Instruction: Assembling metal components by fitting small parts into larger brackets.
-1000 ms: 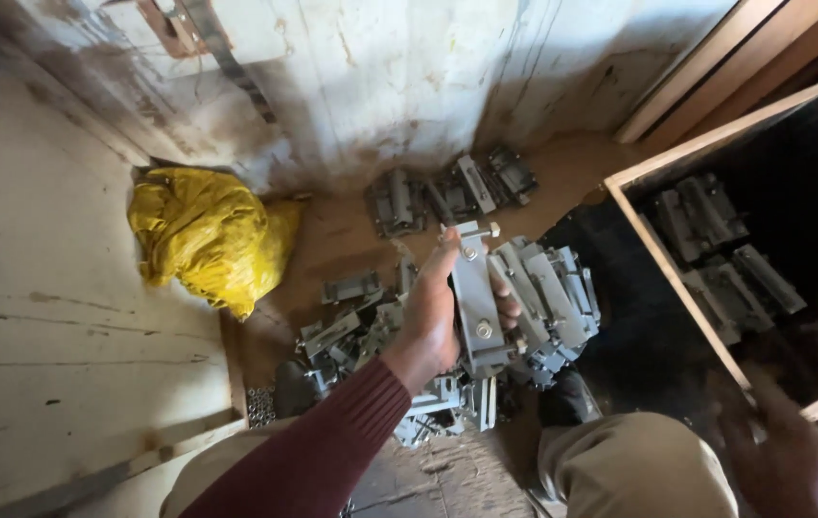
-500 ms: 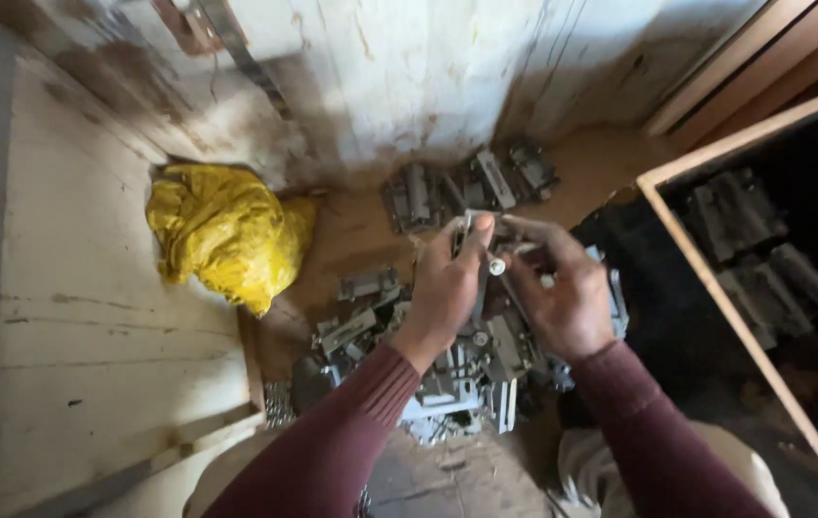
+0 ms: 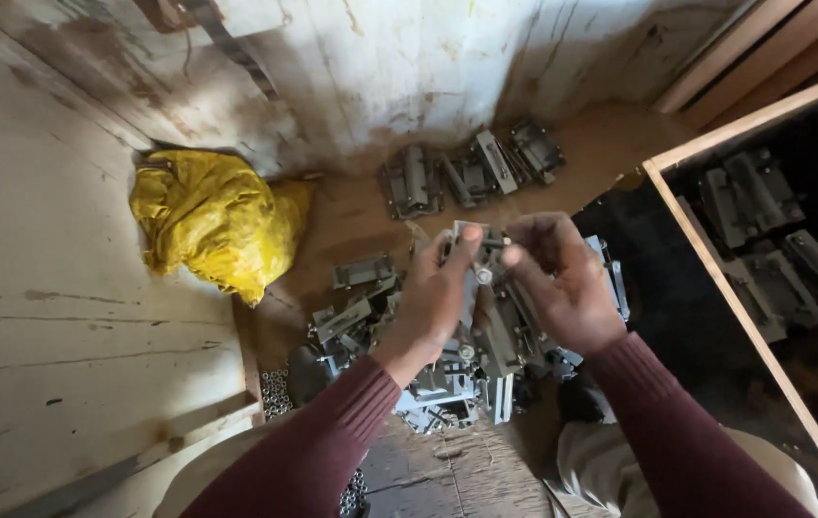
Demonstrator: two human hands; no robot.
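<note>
Both my hands meet above a heap of grey metal brackets (image 3: 447, 374) on the floor. My left hand (image 3: 433, 302) grips a long grey metal bracket (image 3: 478, 288) held upright. My right hand (image 3: 562, 278) pinches a small round piece at the top of that same bracket with thumb and fingertips. Both arms wear dark red sleeves. My palms hide most of the bracket.
A crumpled yellow bag (image 3: 212, 219) lies at the left by a worn white wall. More grey brackets (image 3: 471, 173) sit near the wall. A wooden-framed box (image 3: 716, 288) at the right holds several brackets (image 3: 773, 249). Small nuts (image 3: 277, 393) are scattered by a whitish board.
A second ago my left hand alone held the bracket and my right hand was low at the right. My right hand came up to the bracket's top and stays there.
</note>
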